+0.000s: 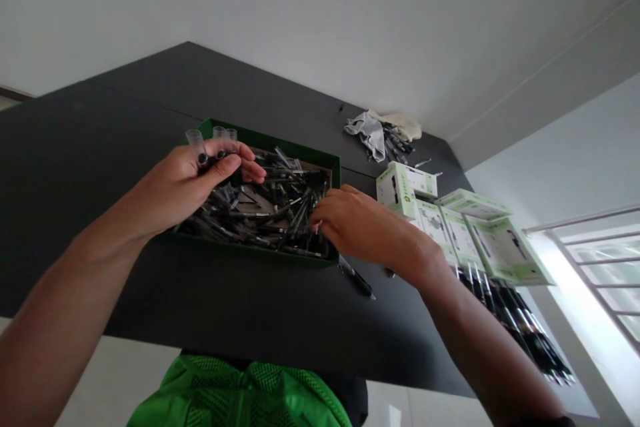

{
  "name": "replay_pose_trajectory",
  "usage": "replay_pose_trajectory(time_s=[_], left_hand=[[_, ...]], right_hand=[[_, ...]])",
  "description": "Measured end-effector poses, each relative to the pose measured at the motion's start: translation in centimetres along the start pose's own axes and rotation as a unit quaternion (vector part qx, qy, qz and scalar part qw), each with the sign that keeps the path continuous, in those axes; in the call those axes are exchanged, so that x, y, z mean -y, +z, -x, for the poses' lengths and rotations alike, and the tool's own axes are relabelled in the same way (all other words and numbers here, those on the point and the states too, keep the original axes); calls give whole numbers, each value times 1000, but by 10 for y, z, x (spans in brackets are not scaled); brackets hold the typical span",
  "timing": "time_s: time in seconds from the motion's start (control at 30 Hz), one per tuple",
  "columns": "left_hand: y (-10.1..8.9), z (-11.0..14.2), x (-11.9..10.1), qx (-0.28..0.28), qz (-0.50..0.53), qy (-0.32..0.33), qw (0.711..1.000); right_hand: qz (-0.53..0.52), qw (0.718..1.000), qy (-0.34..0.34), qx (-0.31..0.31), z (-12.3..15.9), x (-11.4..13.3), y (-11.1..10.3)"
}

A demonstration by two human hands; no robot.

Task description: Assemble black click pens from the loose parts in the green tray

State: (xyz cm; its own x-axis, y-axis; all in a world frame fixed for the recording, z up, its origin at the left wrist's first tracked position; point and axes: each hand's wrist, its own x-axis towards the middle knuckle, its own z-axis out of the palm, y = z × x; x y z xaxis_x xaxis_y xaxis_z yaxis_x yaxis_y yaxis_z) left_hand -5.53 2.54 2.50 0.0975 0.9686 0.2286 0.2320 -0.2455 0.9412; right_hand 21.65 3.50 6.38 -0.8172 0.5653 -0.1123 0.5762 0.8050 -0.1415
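Working at a long dark table [240, 307] set against a pale wall [300, 20], with a barred window [605, 267] off to the right and green mesh fabric [235, 393] low in the view, at the near edge. Reaching over a shallow, topless green box [336, 177] on the table, crowded with a jumble of black-and-clear pens [265, 217]. Seeing, farther right, white-and-green cartons [463, 233], stacked and set side by side, and below them a row of dark pens [520, 317], roughly parallel, next to the right forearm [465, 320] in the view. Holding the left hand [213, 170] above the left end of the box, curled around a few clear tubes [195, 140] with their ends upward and black parts lower down; no telling exactly how many. Dipping the right hand [350, 220] to the right end of the box, narrow in grip over the pens; no way to tell if pinching one. Noting beyond the cartons a grey cloth [369, 133] and a cream cloth [403, 124], crumpled, beside a small heap of pens [395, 145]. Finding one loose pen [357, 278] on the table just outside the box, near its front right corner, and, far back, a tiny dark bit [341, 107], too small to identify.
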Motion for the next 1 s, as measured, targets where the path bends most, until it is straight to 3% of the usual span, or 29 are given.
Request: replay_pose_trajectory(time_s=[0.07, 0.13, 0.27, 0.4, 0.6, 0.73, 0.83, 1.0], left_hand=[[-8, 2, 5, -14, -8, -3, 1000], [-13, 4, 11, -14, -12, -8, 1000], [-18, 7, 19, 13, -33, -15, 999], [-18, 8, 19, 36, -40, -12, 998], [-18, 11, 16, 29, -104, -25, 994], [-18, 13, 12, 21, -122, -41, 991], [-19, 13, 10, 24, -129, -48, 990], [-18, 13, 12, 4, -144, -41, 989]], right_hand=[[74, 993, 28, 83, -17, 3, 3], [94, 986, 45, 127, -29, 6, 4], [-8, 986, 51, 157, -38, 2, 5], [-101, 985, -4, 139, -46, -11, 12], [-197, 970, -135, 52, -67, -33, 19], [-216, 970, -110, 19, -65, -43, 0], [-197, 974, -60, 94, -56, -42, -10], [-158, 962, -6, 221, -46, -34, -5]])
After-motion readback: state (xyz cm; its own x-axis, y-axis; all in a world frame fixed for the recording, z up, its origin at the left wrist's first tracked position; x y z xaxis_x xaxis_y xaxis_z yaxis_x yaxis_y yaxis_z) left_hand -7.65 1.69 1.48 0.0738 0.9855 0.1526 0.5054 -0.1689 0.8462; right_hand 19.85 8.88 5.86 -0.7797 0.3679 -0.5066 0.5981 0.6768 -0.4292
